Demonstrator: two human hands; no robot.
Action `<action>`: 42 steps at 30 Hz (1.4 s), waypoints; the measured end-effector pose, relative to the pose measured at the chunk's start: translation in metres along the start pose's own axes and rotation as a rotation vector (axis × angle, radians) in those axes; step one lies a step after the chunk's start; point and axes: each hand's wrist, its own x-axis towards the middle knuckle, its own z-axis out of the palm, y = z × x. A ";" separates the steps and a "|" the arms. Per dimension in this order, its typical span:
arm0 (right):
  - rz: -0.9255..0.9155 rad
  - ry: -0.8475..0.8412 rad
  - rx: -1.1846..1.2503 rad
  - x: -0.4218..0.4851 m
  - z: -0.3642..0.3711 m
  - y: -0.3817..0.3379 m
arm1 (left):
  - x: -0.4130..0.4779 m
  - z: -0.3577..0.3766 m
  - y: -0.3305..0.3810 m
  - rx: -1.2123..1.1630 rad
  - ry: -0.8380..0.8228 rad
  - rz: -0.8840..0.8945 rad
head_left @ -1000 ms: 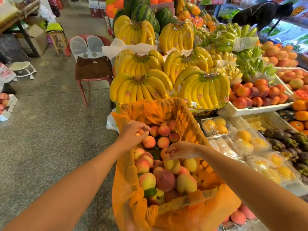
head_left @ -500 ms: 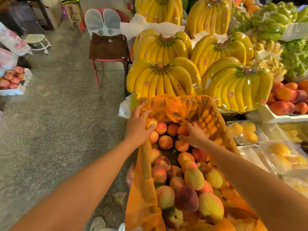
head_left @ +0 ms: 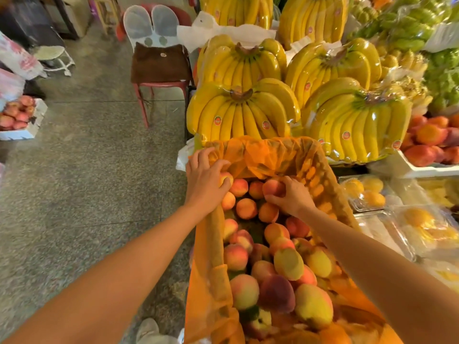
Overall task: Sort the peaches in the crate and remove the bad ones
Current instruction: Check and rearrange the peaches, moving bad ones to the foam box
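A crate lined with orange plastic point(head_left: 268, 155) stands in front of me, filled with many peaches point(head_left: 288, 264) in pink, red and yellow. A dark, bruised-looking peach point(head_left: 277, 292) lies near the front. My left hand point(head_left: 203, 180) rests at the far left corner of the crate, with its fingers curled around a small yellow-pink peach point(head_left: 225, 178). My right hand point(head_left: 291, 196) is at the far end too, gripping a reddish peach point(head_left: 272, 186) from above.
Wrapped banana bunches point(head_left: 243, 112) are stacked right behind the crate. Clear packs of yellow fruit point(head_left: 365, 192) and a white tray of nectarines point(head_left: 432, 145) lie to the right. A red chair point(head_left: 161, 65) and a box of peaches point(head_left: 17, 115) stand on the floor to the left.
Both hands moved from the middle of the crate to its far end. The left hand closed on a peach by the corner, and the right hand closed on a reddish one.
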 end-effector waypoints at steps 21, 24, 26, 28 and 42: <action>-0.139 -0.057 0.574 -0.088 -0.086 0.093 | 0.018 0.118 0.076 0.080 -0.832 -0.033; -0.116 -0.097 0.667 -0.092 -0.080 0.093 | 0.013 0.133 0.074 0.165 -0.869 -0.018; -0.088 -0.118 0.734 -0.093 -0.075 0.097 | 0.012 0.138 0.076 0.204 -0.830 -0.015; -0.073 -0.128 0.711 -0.093 -0.072 0.101 | 0.011 0.145 0.081 0.251 -0.791 -0.012; -0.092 -0.130 0.604 -0.093 -0.074 0.102 | 0.007 0.146 0.094 0.479 -0.752 0.002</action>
